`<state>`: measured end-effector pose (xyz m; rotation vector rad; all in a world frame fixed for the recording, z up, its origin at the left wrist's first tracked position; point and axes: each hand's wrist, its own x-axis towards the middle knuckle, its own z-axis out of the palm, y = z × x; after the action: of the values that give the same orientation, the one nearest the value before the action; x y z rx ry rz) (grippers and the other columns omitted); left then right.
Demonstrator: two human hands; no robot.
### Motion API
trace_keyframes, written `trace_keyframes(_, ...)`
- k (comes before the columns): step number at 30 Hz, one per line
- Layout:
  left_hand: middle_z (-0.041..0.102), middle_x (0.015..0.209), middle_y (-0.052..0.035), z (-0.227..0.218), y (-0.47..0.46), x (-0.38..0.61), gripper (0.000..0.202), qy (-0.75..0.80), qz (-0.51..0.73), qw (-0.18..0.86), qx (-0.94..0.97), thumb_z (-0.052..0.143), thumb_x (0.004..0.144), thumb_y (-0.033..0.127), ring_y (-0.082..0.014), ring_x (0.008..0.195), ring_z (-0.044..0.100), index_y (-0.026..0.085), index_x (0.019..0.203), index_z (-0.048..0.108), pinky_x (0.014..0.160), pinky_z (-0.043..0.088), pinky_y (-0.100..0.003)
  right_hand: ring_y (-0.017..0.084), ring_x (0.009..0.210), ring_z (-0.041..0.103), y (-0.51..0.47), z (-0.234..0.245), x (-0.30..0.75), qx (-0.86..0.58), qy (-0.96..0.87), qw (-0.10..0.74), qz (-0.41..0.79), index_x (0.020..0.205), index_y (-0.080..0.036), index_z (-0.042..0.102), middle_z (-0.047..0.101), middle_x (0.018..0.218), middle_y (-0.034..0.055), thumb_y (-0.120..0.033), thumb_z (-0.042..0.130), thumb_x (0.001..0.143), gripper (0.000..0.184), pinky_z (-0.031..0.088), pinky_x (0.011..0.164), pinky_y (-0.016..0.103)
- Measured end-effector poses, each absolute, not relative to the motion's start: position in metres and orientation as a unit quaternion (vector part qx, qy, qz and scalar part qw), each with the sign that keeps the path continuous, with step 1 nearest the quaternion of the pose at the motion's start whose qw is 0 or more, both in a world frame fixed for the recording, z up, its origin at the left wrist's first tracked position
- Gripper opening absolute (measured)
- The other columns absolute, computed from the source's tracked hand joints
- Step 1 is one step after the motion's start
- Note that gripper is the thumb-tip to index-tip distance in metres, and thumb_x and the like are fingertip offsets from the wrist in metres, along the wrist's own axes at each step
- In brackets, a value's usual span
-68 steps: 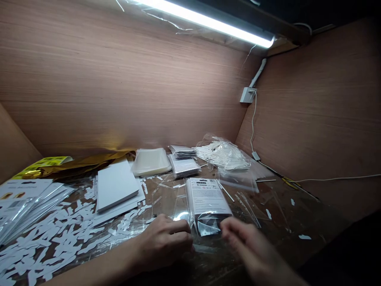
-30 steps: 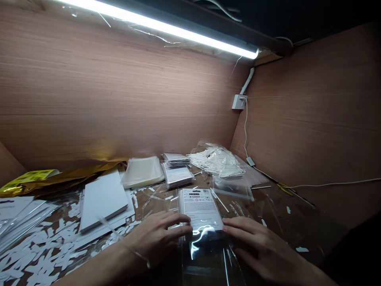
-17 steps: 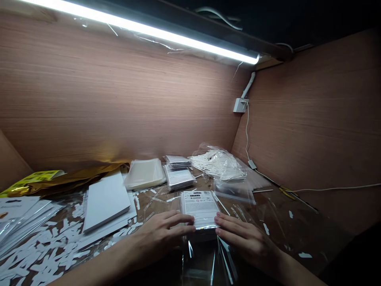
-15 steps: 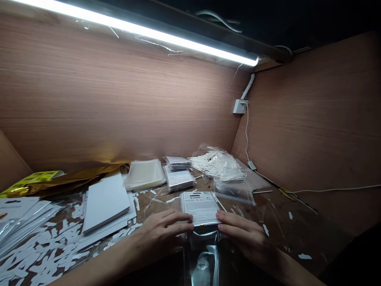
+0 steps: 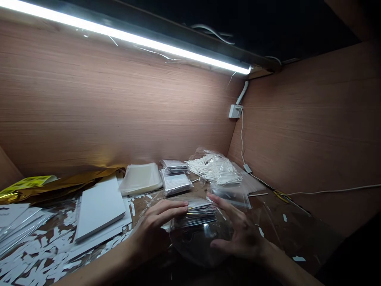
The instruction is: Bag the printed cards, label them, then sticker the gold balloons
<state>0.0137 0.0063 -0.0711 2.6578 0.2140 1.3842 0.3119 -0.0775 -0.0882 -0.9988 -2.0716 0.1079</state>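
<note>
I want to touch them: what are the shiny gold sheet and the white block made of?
The gold sheet looks like thin metallic foil or plastic film: glossy, with crinkled folds. The white block seems to be matte card or paper, from its dull flat face.

A white card stack (image 5: pixel 99 208) blocks the left hand's (image 5: pixel 154 226) leftward path.
</note>
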Motion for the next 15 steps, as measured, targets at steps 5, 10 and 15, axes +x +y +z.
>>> trace_keyframes(5,0.081,0.123,-0.0126,-0.067,0.005,0.013,0.044,0.032,0.479,0.073,0.874,0.080,0.091,0.024,-0.0260,0.108,0.080,0.023,0.133,0.067,0.090,0.067,-0.042,0.029,0.119,0.074,-0.065,-0.081,0.295,-0.358,-0.777,0.514,0.063,0.123,-0.024,0.073,0.078,0.123,0.0106,-0.036,0.088,0.084,0.043,0.062,0.103,0.042)
trace_keyframes(10,0.081,0.122,-0.0111,-0.067,0.002,0.012,0.041,0.027,0.483,0.123,0.866,0.081,0.089,0.020,-0.0263,0.111,0.079,0.023,0.128,0.072,0.096,0.067,-0.042,0.029,0.108,0.079,-0.069,-0.077,0.287,-0.336,-0.760,0.547,0.104,0.111,-0.025,0.079,0.081,0.116,0.0099,-0.042,0.085,0.087,0.029,0.066,0.094,0.042)
trace_keyframes(15,0.079,0.126,-0.0093,-0.078,0.001,0.010,0.048,0.030,0.492,0.215,0.843,0.086,0.082,0.014,-0.0299,0.120,0.075,0.025,0.127,0.074,0.105,0.063,-0.050,0.030,0.112,0.077,-0.074,-0.080,0.284,-0.339,-0.743,0.560,0.140,0.106,-0.028,0.083,0.080,0.118,0.0092,-0.032,0.084,0.088,0.018,0.067,0.094,0.041)
